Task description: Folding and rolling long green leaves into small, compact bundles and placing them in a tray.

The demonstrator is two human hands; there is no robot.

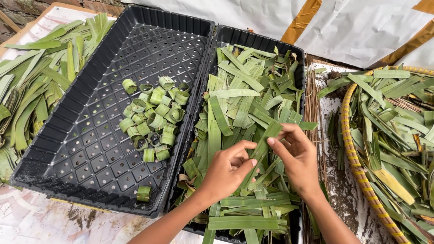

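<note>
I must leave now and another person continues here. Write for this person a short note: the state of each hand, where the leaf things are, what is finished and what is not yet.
Left hand: pinches the lower part of a long green leaf strip.
Right hand: holds the same strip near its top, above the right tray.
Left black perforated plastic tray: holds a cluster of small rolled green leaf rings, and one ring lies alone near its front edge.
Right black plastic tray: full of flat cut leaf strips, not rolled.
More loose leaves lie in the round woven basket on the right and in a pile on the left.
</note>
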